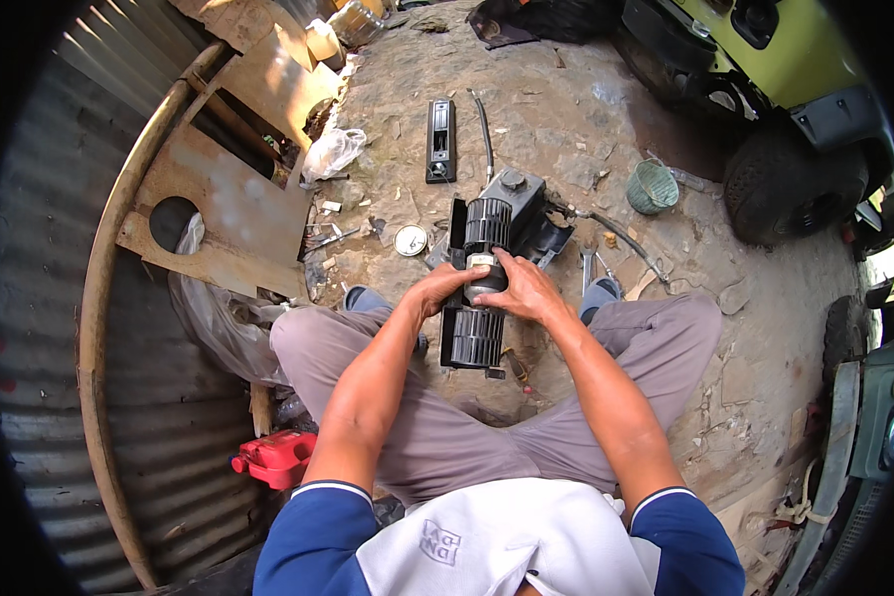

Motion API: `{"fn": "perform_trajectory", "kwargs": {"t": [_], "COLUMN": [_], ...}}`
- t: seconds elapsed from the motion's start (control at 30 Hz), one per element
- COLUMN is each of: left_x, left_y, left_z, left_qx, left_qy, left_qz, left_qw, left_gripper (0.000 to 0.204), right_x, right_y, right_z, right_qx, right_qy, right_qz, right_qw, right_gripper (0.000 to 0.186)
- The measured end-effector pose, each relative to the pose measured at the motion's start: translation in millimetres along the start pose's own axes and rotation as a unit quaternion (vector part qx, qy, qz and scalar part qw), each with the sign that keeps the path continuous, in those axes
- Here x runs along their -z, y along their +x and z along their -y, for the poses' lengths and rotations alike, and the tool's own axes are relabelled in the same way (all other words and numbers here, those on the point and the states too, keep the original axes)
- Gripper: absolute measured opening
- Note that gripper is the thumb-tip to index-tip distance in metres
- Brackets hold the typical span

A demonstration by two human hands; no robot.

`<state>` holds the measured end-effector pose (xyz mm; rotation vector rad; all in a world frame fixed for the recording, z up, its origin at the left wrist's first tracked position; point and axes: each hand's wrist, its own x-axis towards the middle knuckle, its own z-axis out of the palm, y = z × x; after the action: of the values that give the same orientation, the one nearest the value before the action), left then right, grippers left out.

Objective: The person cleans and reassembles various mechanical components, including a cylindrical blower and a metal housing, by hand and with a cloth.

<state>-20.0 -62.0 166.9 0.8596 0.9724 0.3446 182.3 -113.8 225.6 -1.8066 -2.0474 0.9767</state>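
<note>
Between my knees, a blower motor with two black cage fan wheels lies lengthwise, one wheel on each side of its round motor body. My left hand is closed on the motor from the left, thumb on top. My right hand grips it from the right, its thumb near a pale band on the motor. Palms and most fingertips are hidden. Black housing pieces show along the left edge of the wheels. Just beyond sits a grey box with a round cap, black hoses beside it.
Wrenches lie right of the blower, a round tin left. Farther off are a black rectangular panel and a green basket. A vehicle tyre stands right; a red plastic container and corrugated wall are left.
</note>
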Motion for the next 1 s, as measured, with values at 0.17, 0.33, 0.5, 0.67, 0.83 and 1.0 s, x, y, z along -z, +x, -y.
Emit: {"fn": "perform_trajectory", "kwargs": {"t": [0.17, 0.33, 0.5, 0.67, 0.83, 1.0], "left_x": [-1.0, -6.3, -12.3, -9.5, -5.6, -9.6], "left_y": [5.6, 6.0, 1.6, 2.4, 5.3, -1.4], "left_z": [-0.7, 1.9, 2.2, 5.3, 5.7, -0.4], "left_qx": [0.017, -0.002, -0.005, -0.010, -0.015, -0.006], "left_qy": [0.037, 0.042, 0.012, 0.008, 0.019, 0.011], "left_qz": [0.004, 0.019, 0.021, 0.010, -0.004, 0.006], "left_qw": [0.999, 0.999, 1.000, 1.000, 1.000, 1.000], "left_gripper": [0.051, 0.053, 0.054, 0.053, 0.051, 0.049], "right_x": [-3.9, -12.1, -14.6, -17.6, -9.2, -6.6], "right_y": [-0.4, 5.4, 8.2, -0.9, -2.8, -7.1], "right_z": [-1.2, -7.2, -13.2, -13.0, -6.4, -7.5], "right_qx": [0.036, 0.033, 0.035, 0.045, 0.023, 0.021], "right_qy": [0.093, 0.058, 0.049, 0.112, 0.124, 0.119], "right_qz": [-0.032, -0.033, -0.028, -0.056, -0.037, -0.035], "right_qw": [0.995, 0.997, 0.998, 0.991, 0.991, 0.992], "right_gripper": [0.079, 0.071, 0.074, 0.072, 0.074, 0.079]}}
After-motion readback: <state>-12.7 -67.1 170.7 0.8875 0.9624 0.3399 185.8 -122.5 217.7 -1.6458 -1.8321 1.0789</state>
